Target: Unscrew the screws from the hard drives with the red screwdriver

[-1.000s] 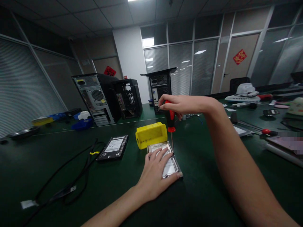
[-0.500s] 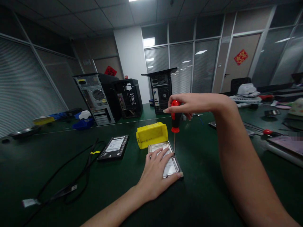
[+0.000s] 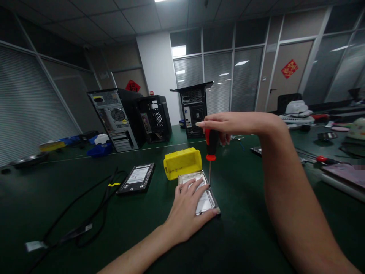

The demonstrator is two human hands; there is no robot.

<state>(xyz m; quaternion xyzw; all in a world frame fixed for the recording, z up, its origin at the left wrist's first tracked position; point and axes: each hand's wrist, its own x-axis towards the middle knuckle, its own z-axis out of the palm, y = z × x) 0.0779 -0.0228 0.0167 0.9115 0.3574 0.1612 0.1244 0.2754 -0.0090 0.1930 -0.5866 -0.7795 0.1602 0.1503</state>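
My left hand (image 3: 186,211) lies flat across a silver hard drive (image 3: 204,203), fingers spread and thumb at its near right corner. Above the drive's right side, my right hand (image 3: 218,125) is closed around the red and black handle of a screwdriver (image 3: 211,146). The shaft points straight down, and its tip meets the drive's right edge close to my left index finger. Whether a screw sits under the tip is too small to tell. Just behind the drive, a yellow plastic bin (image 3: 183,163) rests on its side with its mouth facing me.
A second hard drive (image 3: 137,178) lies to the left, beside a black cable (image 3: 104,201). Computer cases (image 3: 129,118) stand at the back. On the right are another screwdriver (image 3: 325,160) and a pinkish flat object (image 3: 346,175). A blue bin (image 3: 99,149) sits at the back left.
My right hand has shifted slightly on the screwdriver handle, with its fingers now covering the top. The left hand and the drive stay in place.
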